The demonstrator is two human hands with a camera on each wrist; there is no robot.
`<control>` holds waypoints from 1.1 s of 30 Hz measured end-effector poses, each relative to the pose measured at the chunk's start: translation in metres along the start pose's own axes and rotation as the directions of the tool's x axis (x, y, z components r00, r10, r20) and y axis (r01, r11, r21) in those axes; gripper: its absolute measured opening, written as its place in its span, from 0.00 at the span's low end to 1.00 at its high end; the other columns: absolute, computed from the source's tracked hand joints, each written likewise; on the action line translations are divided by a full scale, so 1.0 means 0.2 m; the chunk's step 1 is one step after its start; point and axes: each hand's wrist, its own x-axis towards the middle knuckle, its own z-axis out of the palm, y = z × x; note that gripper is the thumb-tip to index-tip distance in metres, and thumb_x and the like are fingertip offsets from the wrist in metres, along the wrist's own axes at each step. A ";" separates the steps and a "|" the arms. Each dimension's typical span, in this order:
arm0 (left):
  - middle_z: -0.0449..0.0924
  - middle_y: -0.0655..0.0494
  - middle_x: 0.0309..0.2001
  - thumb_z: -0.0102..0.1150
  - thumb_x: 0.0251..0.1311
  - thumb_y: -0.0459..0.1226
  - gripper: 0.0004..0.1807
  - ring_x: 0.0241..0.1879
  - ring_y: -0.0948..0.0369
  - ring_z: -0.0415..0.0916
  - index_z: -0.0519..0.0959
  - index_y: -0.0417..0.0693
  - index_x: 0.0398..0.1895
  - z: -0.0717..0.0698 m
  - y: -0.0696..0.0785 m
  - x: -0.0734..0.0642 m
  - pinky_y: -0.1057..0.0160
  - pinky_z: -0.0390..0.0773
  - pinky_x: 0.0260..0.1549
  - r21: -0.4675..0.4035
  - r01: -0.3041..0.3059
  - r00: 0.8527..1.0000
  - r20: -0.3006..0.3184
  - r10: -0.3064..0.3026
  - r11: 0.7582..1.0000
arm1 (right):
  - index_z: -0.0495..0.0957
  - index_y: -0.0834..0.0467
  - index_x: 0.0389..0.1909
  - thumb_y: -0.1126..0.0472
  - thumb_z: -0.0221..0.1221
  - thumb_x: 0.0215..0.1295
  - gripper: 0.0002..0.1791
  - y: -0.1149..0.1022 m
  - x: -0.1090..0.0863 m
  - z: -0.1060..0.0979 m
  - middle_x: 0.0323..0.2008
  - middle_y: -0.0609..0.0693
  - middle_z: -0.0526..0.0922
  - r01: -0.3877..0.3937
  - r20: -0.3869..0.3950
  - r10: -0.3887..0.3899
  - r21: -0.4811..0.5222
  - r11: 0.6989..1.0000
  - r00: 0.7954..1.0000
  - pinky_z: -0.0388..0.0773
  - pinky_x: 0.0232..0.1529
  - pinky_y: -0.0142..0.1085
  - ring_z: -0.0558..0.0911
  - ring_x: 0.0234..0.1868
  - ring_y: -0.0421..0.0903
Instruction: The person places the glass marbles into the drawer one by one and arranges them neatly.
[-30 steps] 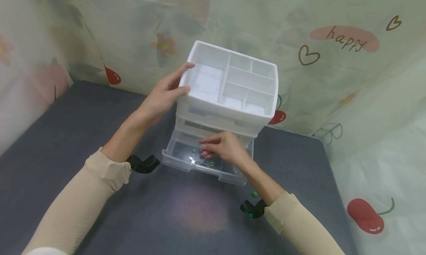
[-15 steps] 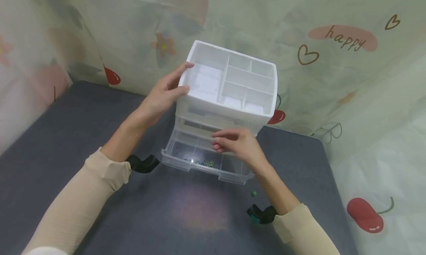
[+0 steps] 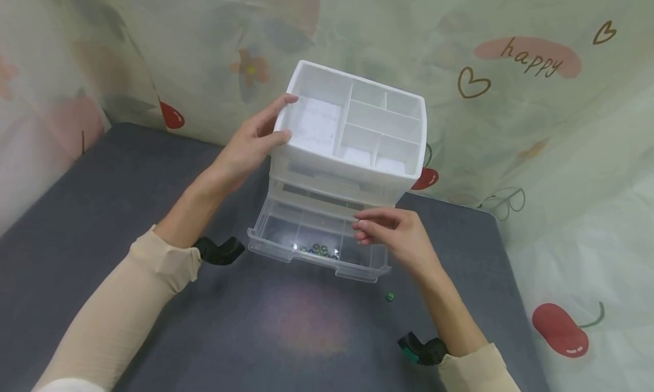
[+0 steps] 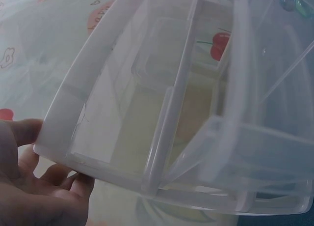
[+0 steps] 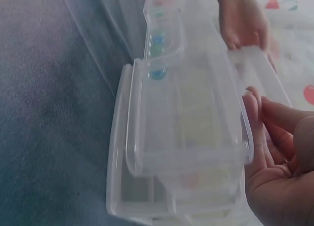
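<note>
A white drawer organizer (image 3: 352, 167) with a divided top tray stands on the dark table, its clear lower drawer (image 3: 276, 233) pulled out. Several green and blue glass marbles (image 3: 319, 250) lie along that drawer's front. My left hand (image 3: 250, 142) grips the organizer's upper left side, thumb and fingertips over the rim; the left wrist view shows its fingers (image 4: 81, 186) at the casing. Over the drawer's right end hovers my right hand (image 3: 395, 230), fingers loosely bent and thumb near the index finger, with nothing visible between them. A single green marble (image 3: 390, 296) sits on the table.
The dark grey table (image 3: 214, 324) spreads around the organizer. A printed cloth (image 3: 204, 45) hangs behind it and at both sides. Black wrist devices stick out from my left wrist (image 3: 219, 251) and right wrist (image 3: 423, 349).
My right hand has moved right from over the drawer's middle to its right end. The marbles have gathered at the drawer's front. My left hand has kept its hold.
</note>
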 end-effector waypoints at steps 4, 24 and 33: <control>0.44 0.62 0.71 0.45 0.65 0.31 0.29 0.67 0.70 0.40 0.55 0.51 0.69 0.00 0.00 0.00 0.58 0.47 0.63 -0.014 0.000 1.000 -0.002 0.000 1.000 | 0.78 0.68 0.44 0.66 0.60 0.58 0.14 0.01 -0.04 -0.04 0.38 0.66 0.80 0.001 -0.018 -0.001 -0.005 1.000 1.000 0.77 0.38 0.45 0.81 0.35 0.57; 0.44 0.62 0.70 0.45 0.65 0.32 0.29 0.67 0.70 0.39 0.54 0.51 0.69 0.01 0.00 0.00 0.58 0.47 0.63 -0.006 0.004 1.000 -0.001 -0.004 1.000 | 0.76 0.70 0.45 0.61 0.61 0.57 0.18 0.25 -0.16 -0.24 0.38 0.60 0.81 -0.034 -0.070 0.034 -0.002 0.999 0.997 0.77 0.39 0.42 0.81 0.34 0.48; 0.43 0.59 0.71 0.45 0.65 0.31 0.28 0.67 0.69 0.40 0.55 0.48 0.69 0.01 0.00 0.00 0.56 0.48 0.62 -0.005 -0.002 1.000 -0.005 0.002 1.000 | 0.78 0.66 0.45 0.58 0.62 0.57 0.18 0.34 -0.23 -0.27 0.37 0.57 0.82 -0.086 -0.114 0.077 -0.072 0.994 0.991 0.76 0.41 0.39 0.80 0.36 0.51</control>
